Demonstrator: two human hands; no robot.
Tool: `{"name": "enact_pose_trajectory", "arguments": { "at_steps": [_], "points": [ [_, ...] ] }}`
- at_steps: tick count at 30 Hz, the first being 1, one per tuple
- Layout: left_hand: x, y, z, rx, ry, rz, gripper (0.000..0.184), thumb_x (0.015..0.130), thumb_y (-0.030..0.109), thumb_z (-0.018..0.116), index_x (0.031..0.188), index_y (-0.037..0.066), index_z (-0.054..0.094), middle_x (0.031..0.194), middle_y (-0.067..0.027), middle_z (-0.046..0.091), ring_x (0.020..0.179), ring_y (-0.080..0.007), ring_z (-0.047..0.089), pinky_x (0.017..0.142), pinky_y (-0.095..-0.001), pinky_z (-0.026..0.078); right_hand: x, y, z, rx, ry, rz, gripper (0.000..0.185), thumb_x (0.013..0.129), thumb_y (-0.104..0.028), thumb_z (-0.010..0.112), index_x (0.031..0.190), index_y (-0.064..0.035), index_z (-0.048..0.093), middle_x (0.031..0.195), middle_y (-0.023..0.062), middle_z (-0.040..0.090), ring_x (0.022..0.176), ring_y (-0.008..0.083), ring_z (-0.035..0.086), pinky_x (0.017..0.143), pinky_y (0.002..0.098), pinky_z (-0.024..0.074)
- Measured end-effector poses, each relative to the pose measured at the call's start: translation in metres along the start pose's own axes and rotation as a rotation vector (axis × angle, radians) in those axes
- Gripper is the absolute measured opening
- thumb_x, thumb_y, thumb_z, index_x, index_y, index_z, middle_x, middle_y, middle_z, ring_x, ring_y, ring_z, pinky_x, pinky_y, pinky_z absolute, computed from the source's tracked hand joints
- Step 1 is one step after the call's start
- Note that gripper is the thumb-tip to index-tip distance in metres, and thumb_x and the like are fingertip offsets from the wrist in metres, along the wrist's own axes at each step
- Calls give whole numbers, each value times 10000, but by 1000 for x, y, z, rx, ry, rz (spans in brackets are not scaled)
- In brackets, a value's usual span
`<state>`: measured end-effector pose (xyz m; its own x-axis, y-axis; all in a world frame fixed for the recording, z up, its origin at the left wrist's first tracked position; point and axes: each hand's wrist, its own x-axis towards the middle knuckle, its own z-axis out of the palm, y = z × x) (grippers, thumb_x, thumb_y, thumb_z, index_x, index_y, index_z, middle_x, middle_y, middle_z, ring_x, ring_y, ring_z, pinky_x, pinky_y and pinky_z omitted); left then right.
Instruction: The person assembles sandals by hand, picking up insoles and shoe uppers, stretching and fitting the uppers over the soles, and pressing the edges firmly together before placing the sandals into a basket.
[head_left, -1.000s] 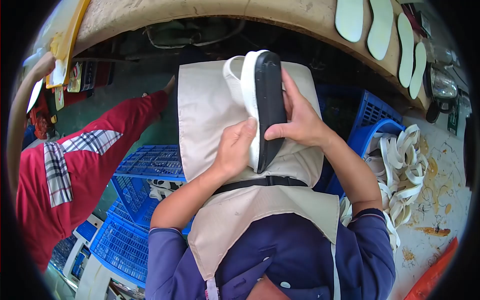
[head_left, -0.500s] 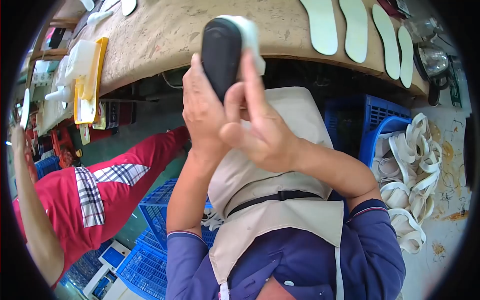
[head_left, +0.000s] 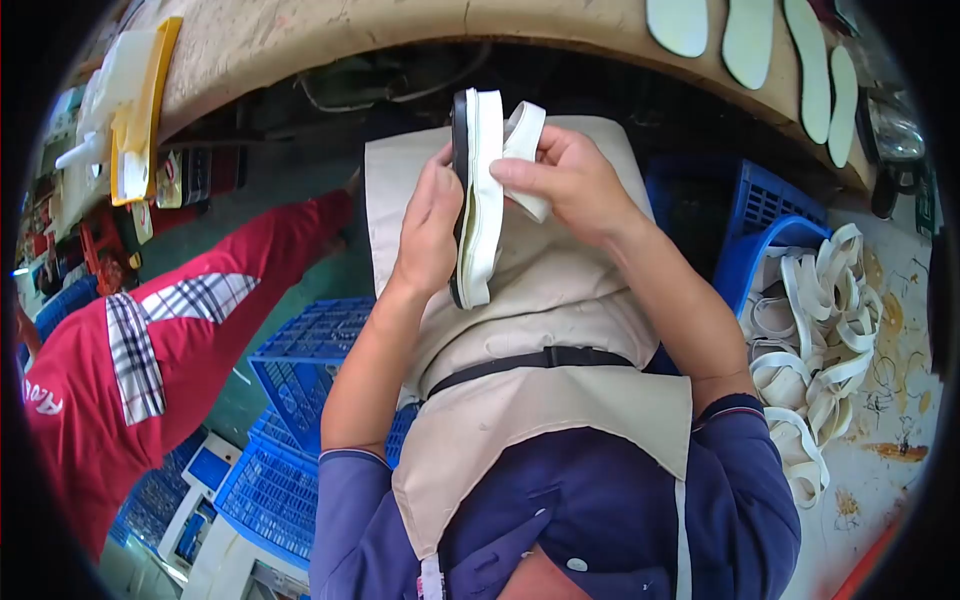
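Note:
Over the beige apron (head_left: 590, 270) on my lap, a white sandal (head_left: 484, 200) with a black sole is held on its edge, its sole turned to the left. My left hand (head_left: 432, 225) is closed round the sole side, fingers partly hidden behind it. On the other side my right hand (head_left: 575, 185) grips the sandal too, thumb on the white upper edge and fingers behind the white strap (head_left: 525, 135). Between the white side and the black sole a narrow pale gap shows along the lower part.
Pale insoles (head_left: 750, 40) lie on the workbench (head_left: 400, 22). White straps (head_left: 815, 330) fill a blue basket (head_left: 765, 235) at right. Blue crates (head_left: 270, 490) stand lower left. A person in red (head_left: 190, 330) is at left, near a yellow-edged tray (head_left: 150, 120).
The sandal has come down from in front of the workbench to above my lap. It has turned from black sole facing up to its white side and strap showing.

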<state>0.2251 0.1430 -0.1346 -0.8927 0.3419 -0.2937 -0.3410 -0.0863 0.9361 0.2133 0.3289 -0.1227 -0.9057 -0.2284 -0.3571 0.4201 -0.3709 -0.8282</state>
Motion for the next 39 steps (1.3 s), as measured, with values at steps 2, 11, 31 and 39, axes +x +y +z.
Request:
{"name": "enact_pose_trajectory", "arguments": {
  "at_steps": [2,11,31,39],
  "points": [
    [-1,-12,0,16,59,7,581,1092,450,299,1421,-9,437,1161,-113,628,974,-164,638,865,-284,522,1,4,2,9,-45,28,264,877,-171,748,1037,31,692,911,87,711,791,129,672,725,275,545],
    [4,-16,-4,-8,222,10,543,1090,412,389,1432,-8,427,1231,-81,587,1000,-132,579,885,-269,481,-18,-11,-7,-579,249,-294,225,896,-202,738,997,-2,716,827,24,700,713,62,603,626,239,489],
    [16,16,-22,-538,26,-23,648,1075,524,293,1467,23,415,1376,-148,563,1224,-266,587,1044,-414,477,-13,-19,38,-892,-432,-321,240,864,-131,707,1040,13,630,887,183,671,795,267,654,736,363,508],
    [34,-22,-22,-688,-336,14,676,1022,420,487,1535,17,307,1475,-222,465,1348,-357,492,1138,-480,400,11,-72,-10,-414,144,-468,268,907,-24,681,1169,31,698,1163,119,711,1030,171,681,889,291,559]
  ]
}}
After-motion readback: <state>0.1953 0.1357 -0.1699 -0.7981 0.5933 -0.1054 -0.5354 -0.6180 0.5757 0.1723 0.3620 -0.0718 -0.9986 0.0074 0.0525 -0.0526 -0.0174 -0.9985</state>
